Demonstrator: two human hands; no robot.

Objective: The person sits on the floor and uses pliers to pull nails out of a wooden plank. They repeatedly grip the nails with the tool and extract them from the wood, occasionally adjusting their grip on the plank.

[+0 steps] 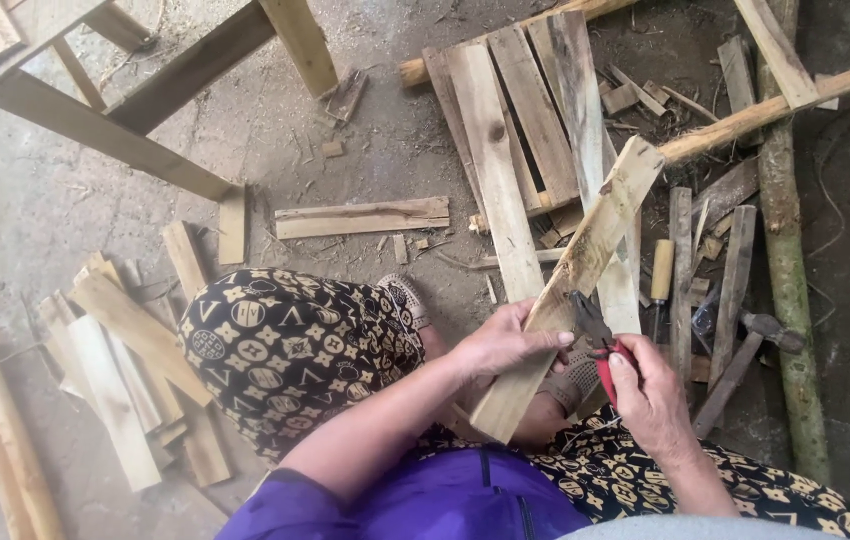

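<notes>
My left hand (505, 345) grips a long pale wooden slat (585, 260) near its lower end, holding it tilted up and to the right over my lap. My right hand (650, 395) is closed around red-handled pliers (597, 335), whose dark jaws press against the slat's right edge beside my left fingers. I am seated low, with patterned black-and-cream trousers (285, 350) on my left knee and a sandalled foot (407, 300) on the ground.
A hammer (745, 355) and a wood-handled tool (661, 275) lie on the ground at right. A pallet of nailed boards (515, 130) lies ahead. Loose slats (125, 370) pile at left; a wooden frame (125, 110) stands at top left. A rough pole (785, 260) runs down the right.
</notes>
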